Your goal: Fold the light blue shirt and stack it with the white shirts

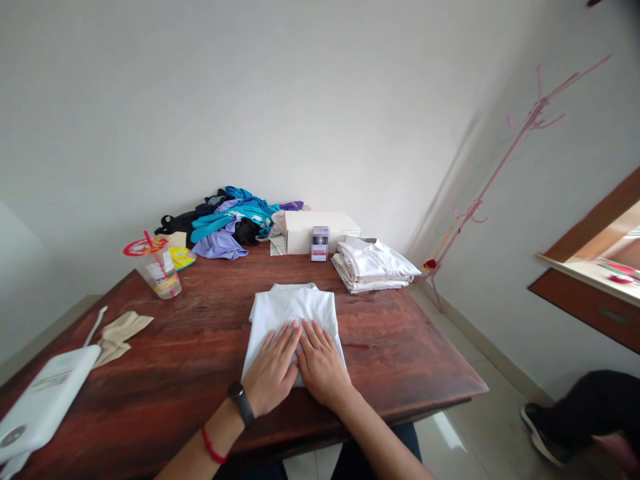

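Fingers [283,339] of both hands [270,375] [323,368] flat; folded white shirt [295,305] beneath

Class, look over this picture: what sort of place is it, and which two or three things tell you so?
Probably a room in a home: a heap of clothes and a drink cup are on the wooden table, and a pink coat stand is by the wall.

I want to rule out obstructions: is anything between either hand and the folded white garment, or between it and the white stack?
Nothing visible. The left hand and right hand rest directly on the folded white garment; between it and the white stack, only wooden table shows.
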Demonstrator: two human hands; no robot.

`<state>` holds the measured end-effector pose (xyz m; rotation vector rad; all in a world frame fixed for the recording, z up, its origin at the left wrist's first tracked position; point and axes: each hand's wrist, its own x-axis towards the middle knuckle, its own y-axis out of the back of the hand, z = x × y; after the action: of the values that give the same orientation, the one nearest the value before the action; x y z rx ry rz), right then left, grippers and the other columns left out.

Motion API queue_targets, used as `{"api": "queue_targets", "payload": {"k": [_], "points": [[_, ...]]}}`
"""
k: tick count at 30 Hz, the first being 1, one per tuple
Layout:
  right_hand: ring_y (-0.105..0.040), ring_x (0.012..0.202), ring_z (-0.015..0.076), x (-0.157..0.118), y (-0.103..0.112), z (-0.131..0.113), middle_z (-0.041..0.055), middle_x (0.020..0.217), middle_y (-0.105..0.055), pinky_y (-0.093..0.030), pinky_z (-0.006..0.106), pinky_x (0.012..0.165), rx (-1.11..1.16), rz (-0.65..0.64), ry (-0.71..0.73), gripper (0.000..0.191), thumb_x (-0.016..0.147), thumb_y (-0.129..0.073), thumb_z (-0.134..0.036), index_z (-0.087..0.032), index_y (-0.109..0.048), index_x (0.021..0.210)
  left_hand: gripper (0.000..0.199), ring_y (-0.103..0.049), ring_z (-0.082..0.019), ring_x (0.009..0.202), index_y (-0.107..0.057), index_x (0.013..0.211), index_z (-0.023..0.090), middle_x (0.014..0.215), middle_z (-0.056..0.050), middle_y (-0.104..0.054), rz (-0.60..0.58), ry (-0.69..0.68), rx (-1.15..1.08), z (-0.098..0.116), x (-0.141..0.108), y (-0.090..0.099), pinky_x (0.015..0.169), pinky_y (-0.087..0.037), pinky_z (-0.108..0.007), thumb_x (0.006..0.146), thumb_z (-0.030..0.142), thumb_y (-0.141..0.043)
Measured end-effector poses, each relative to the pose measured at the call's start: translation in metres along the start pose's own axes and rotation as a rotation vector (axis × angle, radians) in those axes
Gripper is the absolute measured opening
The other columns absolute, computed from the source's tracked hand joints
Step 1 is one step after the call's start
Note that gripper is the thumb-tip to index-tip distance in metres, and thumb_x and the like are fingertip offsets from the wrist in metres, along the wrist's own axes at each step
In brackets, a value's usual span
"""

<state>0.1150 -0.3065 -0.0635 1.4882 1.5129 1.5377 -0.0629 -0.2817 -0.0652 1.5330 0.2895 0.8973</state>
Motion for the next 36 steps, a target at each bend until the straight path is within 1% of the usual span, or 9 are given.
{"api": "queue_targets", "payload": {"k": [5, 10, 13, 21, 30, 36], "points": [[-0.034, 0.150, 0.0283, 0.000, 0.000, 0.000, 0.0045, 0.161, -0.038, -0.038, 0.048, 0.118, 0.012, -0.001, 0.003, 0.055, 0.102, -0.043, -0.024, -0.022, -0.038, 0.156, 0.071, -0.034, -0.029, 0.150, -0.013, 0.164, 0.020, 0.164, -0.011, -0.030, 0.016, 0.019, -0.050, 0.001, 0.001, 0.002, 0.119, -0.037, -0.054, 0.098, 0.017, -0.041], [-0.035, 0.149, 0.0292, -0.001, 0.003, 0.000, 0.0067, 0.161, -0.040, -0.038, 0.049, 0.118, 0.046, -0.007, -0.012, 0.053, 0.102, -0.043, -0.024, -0.020, -0.041, 0.155, 0.071, -0.033, -0.029, 0.150, -0.018, 0.163, 0.019, 0.164, -0.011, -0.031, -0.026, 0.032, -0.078, 0.001, 0.002, 0.004, 0.119, -0.037, -0.055, 0.097, 0.016, -0.043], [-0.034, 0.149, 0.0299, -0.001, 0.006, 0.000, 0.0069, 0.161, -0.038, -0.037, 0.049, 0.119, 0.069, -0.017, -0.012, 0.052, 0.102, -0.042, -0.024, -0.020, -0.043, 0.154, 0.072, -0.031, -0.029, 0.151, -0.018, 0.163, 0.019, 0.164, -0.011, -0.030, -0.051, 0.040, -0.083, 0.001, 0.003, 0.006, 0.119, -0.037, -0.055, 0.096, 0.014, -0.043], [-0.035, 0.149, 0.0281, -0.002, 0.007, 0.001, 0.0060, 0.161, -0.039, -0.038, 0.047, 0.118, 0.065, 0.003, -0.012, 0.053, 0.100, -0.045, -0.023, -0.020, -0.044, 0.153, 0.073, -0.028, -0.028, 0.152, -0.017, 0.163, 0.020, 0.165, -0.011, -0.028, -0.071, 0.044, -0.102, 0.001, 0.003, 0.007, 0.120, -0.035, -0.056, 0.096, 0.013, -0.043], [-0.034, 0.150, 0.0283, -0.002, 0.011, 0.000, 0.0052, 0.161, -0.038, -0.037, 0.048, 0.119, 0.095, -0.016, -0.022, 0.053, 0.100, -0.044, -0.021, -0.021, -0.045, 0.153, 0.072, -0.029, -0.029, 0.152, -0.024, 0.162, 0.021, 0.165, -0.011, -0.029, -0.082, 0.055, -0.119, 0.002, 0.005, 0.010, 0.120, -0.036, -0.057, 0.094, 0.011, -0.044], [-0.035, 0.149, 0.0282, -0.002, 0.010, 0.001, 0.0050, 0.161, -0.039, -0.037, 0.047, 0.119, 0.104, -0.026, -0.025, 0.054, 0.099, -0.046, -0.022, -0.022, -0.045, 0.152, 0.068, -0.028, -0.028, 0.152, -0.027, 0.160, 0.020, 0.165, -0.010, -0.029, -0.092, 0.068, -0.120, 0.004, 0.005, 0.012, 0.121, -0.035, -0.055, 0.095, 0.011, -0.043]]}}
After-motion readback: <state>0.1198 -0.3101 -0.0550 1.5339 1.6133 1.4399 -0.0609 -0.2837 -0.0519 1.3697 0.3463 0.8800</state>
